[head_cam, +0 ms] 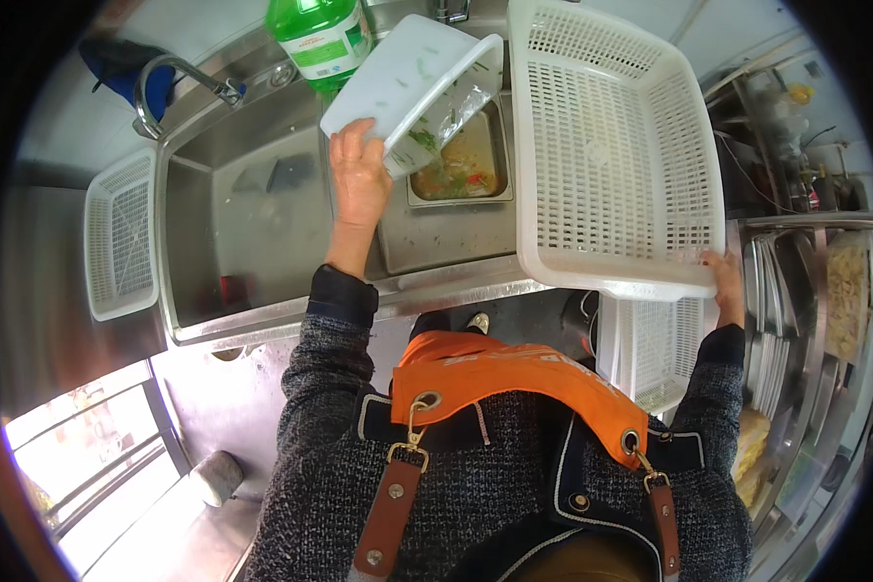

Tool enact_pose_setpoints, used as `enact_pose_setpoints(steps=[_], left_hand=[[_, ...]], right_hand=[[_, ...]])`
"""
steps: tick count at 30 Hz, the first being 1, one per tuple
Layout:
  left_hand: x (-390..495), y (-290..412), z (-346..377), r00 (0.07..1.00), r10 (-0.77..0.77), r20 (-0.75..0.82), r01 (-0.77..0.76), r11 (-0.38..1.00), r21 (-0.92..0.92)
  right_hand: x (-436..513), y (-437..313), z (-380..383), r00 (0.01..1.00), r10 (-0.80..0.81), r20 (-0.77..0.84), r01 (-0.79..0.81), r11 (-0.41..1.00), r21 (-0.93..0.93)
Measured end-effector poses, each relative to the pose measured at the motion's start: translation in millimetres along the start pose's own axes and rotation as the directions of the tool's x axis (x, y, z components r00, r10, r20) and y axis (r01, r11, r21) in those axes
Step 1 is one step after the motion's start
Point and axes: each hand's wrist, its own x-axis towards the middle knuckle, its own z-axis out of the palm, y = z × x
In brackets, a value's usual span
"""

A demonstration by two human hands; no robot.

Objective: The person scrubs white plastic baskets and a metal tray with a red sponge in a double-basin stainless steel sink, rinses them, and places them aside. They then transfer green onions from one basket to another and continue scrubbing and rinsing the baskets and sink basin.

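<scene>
My left hand (359, 174) grips the lower left corner of a white plastic tub (396, 80). The tub is tipped on its side, its mouth facing right, with bits of green leaf and clear liquid on its inner wall. Below its rim sits a rectangular stainless steel pan (460, 201) of cloudy liquid and food scraps (473, 178), partly hidden by the tub. At the right, my right hand (727, 280) holds the near right corner of a large white slotted plastic basket (589, 153). The basket lies over the right part of the steel sink, its inside showing.
The left sink basin (262, 218) has a curved faucet (145, 94) behind it. A green jug (320, 44) stands at the back. Smaller white baskets are at the left (121, 236) and below right (662, 349). Shelves with metal trays (767, 349) line the right side.
</scene>
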Motion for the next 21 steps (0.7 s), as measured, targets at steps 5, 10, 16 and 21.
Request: enact_pose_setpoints(steps=[5, 10, 16, 21], left_hand=[[-3.1, -3.6, -13.6, 1.000, 0.009, -0.030, -0.007, 0.999, 0.035], [-11.4, -2.9, -32.7, 0.966, -0.255, -0.035, 0.251, 0.964, -0.087], [-28.7, -11.1, -75.5, 0.712, -0.702, -0.023, 0.660, 0.680, -0.320], [-53.8, -16.9, -143.5, 0.629, -0.777, -0.039, 0.753, 0.621, -0.218]], right_hand=[[2.0, -2.2, 0.1, 0.998, 0.001, 0.056, -0.002, 1.000, 0.017], [5.7, -0.4, -1.4, 0.999, 0.018, 0.049, -0.016, 1.000, -0.022], [17.0, 8.1, -4.6, 0.998, 0.022, 0.052, -0.022, 1.000, -0.005], [17.4, 7.4, -5.7, 0.994, -0.051, 0.094, 0.049, 0.999, 0.022]])
